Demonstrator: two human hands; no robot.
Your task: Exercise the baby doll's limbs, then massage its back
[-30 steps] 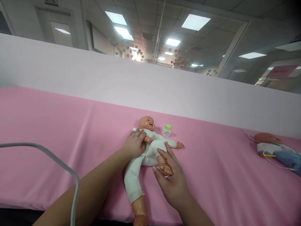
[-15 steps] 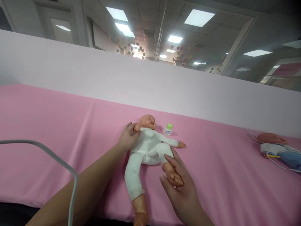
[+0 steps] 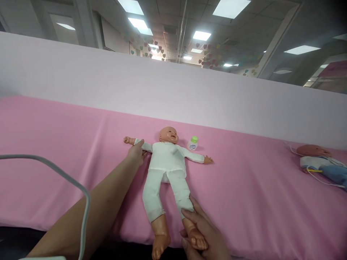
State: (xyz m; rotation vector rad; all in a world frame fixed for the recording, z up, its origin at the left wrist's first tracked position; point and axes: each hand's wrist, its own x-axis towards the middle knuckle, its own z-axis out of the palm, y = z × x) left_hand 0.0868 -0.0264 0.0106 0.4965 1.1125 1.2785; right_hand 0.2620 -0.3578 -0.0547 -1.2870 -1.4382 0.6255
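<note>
A baby doll (image 3: 167,156) in a white cloth suit lies on its back on the pink sheet, its arms stretched out sideways and both legs extended toward me. My left hand (image 3: 137,151) is closed around the doll's forearm on the left side of the picture, near the sleeve end. Around the lower leg and ankle on the right side, my right hand (image 3: 204,231) is wrapped, with the thumb under the bare foot (image 3: 197,241). A small clear bottle with a green cap (image 3: 193,143) stands beside the doll's head.
The pink sheet (image 3: 257,187) covers a long padded surface backed by a white wall (image 3: 162,90) with glass above. A second doll (image 3: 314,151) in blue and white, with thin tubing, lies at far right. A grey cable (image 3: 54,172) crosses the left foreground.
The doll's arm in my left hand has swung outward from beside its shoulder. The bent leg in my right hand has been straightened down toward me.
</note>
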